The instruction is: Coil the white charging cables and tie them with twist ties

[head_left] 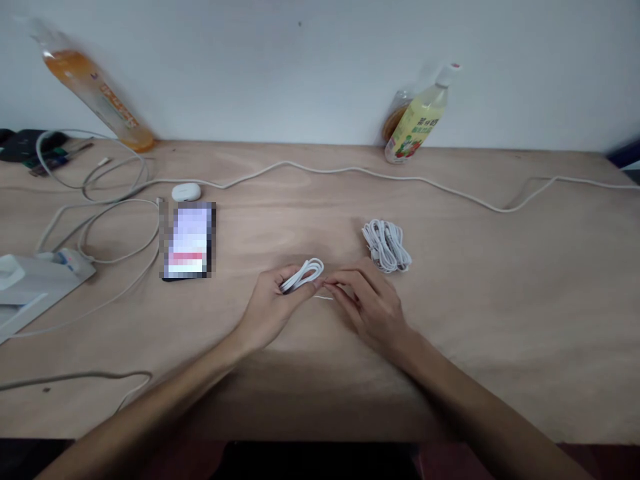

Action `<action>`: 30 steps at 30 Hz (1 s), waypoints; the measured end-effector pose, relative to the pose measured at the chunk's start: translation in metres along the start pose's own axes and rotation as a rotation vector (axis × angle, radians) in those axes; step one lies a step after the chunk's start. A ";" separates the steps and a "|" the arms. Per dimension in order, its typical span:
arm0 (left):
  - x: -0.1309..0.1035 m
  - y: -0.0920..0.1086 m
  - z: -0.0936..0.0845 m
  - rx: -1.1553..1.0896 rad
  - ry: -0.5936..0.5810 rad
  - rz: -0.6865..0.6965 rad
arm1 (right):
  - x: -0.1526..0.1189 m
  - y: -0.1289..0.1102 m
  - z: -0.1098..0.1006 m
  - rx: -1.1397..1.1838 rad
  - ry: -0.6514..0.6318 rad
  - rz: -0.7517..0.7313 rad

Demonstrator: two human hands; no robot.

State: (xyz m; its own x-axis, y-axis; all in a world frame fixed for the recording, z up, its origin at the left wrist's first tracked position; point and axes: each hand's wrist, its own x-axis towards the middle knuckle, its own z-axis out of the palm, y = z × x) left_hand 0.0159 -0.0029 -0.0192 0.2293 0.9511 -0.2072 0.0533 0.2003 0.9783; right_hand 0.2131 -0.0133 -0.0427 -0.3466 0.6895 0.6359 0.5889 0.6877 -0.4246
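Observation:
A looped white cable (303,275) is gripped in my left hand (273,297), the loops standing out past the thumb and fingers. My right hand (370,300) meets it at the left thumb tip, its own thumb and fingertips pinched together. What sits in that pinch is too small to make out. Just below the fingertips shows a thin white strand (324,298), partly hidden by the hands. Behind my right hand, a bundle of coiled white cables (387,245) lies on the wooden table.
To the left are a phone (189,240), a white earbud case (186,193), a power strip (40,287) and tangled cords. One long white cord (345,171) crosses the table's back. Against the wall stand an orange drink bottle (100,97) and a yellow drink bottle (419,120).

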 end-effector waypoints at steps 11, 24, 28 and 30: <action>0.002 0.006 -0.003 0.035 -0.040 0.015 | 0.003 -0.001 0.000 -0.080 0.049 -0.081; 0.002 0.008 -0.001 0.089 -0.024 0.034 | 0.002 -0.002 0.003 -0.140 0.052 -0.110; 0.000 0.008 -0.002 0.115 0.000 0.025 | 0.004 -0.003 0.002 -0.102 0.054 -0.079; 0.000 0.007 -0.002 0.130 0.005 0.020 | 0.004 -0.003 0.002 -0.078 0.051 -0.065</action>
State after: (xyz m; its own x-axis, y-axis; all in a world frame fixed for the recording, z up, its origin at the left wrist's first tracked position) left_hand 0.0144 -0.0014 -0.0119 0.2265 0.9558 -0.1873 0.1739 0.1495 0.9733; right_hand 0.2083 -0.0116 -0.0405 -0.3495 0.6300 0.6935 0.6221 0.7095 -0.3310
